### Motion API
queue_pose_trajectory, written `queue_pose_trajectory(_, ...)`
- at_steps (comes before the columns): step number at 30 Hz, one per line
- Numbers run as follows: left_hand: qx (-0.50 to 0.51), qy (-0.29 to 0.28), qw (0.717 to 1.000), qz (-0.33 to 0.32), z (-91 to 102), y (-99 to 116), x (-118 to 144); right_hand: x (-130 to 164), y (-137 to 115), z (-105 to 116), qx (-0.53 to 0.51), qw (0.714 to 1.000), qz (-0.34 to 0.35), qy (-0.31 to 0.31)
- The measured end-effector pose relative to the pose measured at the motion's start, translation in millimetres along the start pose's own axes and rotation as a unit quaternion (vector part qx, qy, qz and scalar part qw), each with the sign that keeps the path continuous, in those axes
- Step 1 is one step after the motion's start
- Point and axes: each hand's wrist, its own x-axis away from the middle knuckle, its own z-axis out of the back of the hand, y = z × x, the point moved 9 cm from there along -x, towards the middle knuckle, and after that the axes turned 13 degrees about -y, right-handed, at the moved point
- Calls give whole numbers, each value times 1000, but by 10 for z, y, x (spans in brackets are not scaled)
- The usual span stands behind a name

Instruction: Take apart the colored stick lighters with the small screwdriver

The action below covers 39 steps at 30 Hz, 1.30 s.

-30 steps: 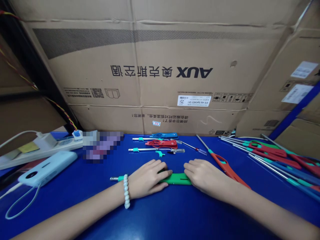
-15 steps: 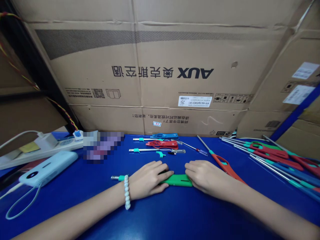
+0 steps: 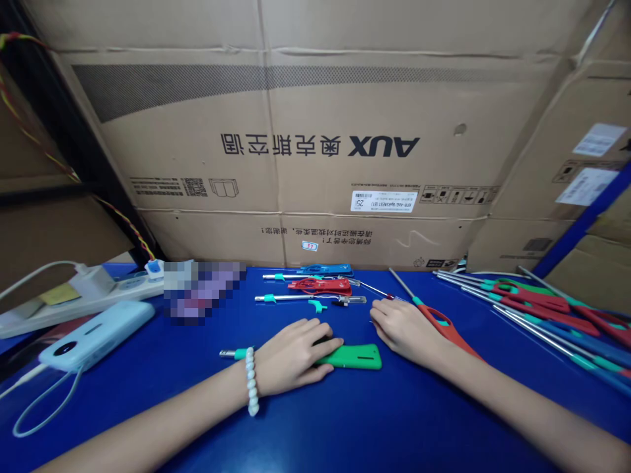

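My left hand point(image 3: 293, 355), with a pale bead bracelet at the wrist, lies closed over a green gas lighter point(image 3: 352, 357) on the blue table. The lighter's metal tube and teal collar stick out to the left under the wrist; its middle is covered by my fingers. Apart from the lighter, my right hand point(image 3: 407, 332) is closed with its fingers bent down; what they hold, if anything, is hidden. Just behind it lies a thin screwdriver point(image 3: 375, 290), its clear handle partly covered by the hand. A small teal trigger piece point(image 3: 318, 306) lies between the hands, farther back.
Opened red point(image 3: 320, 286) and blue point(image 3: 325, 269) lighter halves lie at the back with metal tubes. An orange-red lighter point(image 3: 446, 328) is beside my right forearm, several more lighters point(image 3: 547, 315) farther right. A power bank point(image 3: 98, 332) and power strip point(image 3: 131, 286) are left; cardboard point(image 3: 315, 85) stands behind.
My right hand has let go of the green lighter's right end and moved back and slightly right, toward the screwdriver. My left hand stays on the lighter.
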Motion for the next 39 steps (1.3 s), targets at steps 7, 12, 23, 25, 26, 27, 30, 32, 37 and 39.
queue_pose_trajectory(7, -13, 15, 1000, -4, 28, 17, 6, -1, 59, 15, -31, 999, -9, -21)
queue_pose_trajectory(12, -22, 44, 999, 3, 92, 23, 29, 70, 24, 238, -193, 981, -29, 1)
queue_pose_trajectory(23, 29, 118, 989, 79, 194, -182, 112, 82, -465, 42, -118, 989, 42, 80)
queue_pose_trajectory(25, 44, 117, 989, 74, 204, -181, 110, 79, -457, 36, -122, 988, 38, 81)
queue_pose_trajectory(26, 48, 117, 990, 68, 210, -173, 108, 81, -454, 47, -122, 988, 37, 85)
queue_pose_trajectory(27, 53, 117, 990, 62, 216, -161, 106, 84, -454, 59, -120, 988, 38, 88)
queue_pose_trajectory(30, 74, 113, 990, 39, 215, -133, 94, 84, -467, 76, -119, 988, 45, 85)
queue_pose_trajectory(32, 89, 105, 990, 22, 203, -118, 82, 77, -481, 67, -129, 988, 54, 72)
queue_pose_trajectory(37, 115, 71, 991, -11, 159, -82, 50, 73, -499, 58, -141, 986, 65, 56)
queue_pose_trajectory(39, 131, 60, 989, -14, 144, -82, 41, 73, -499, 56, -140, 986, 65, 56)
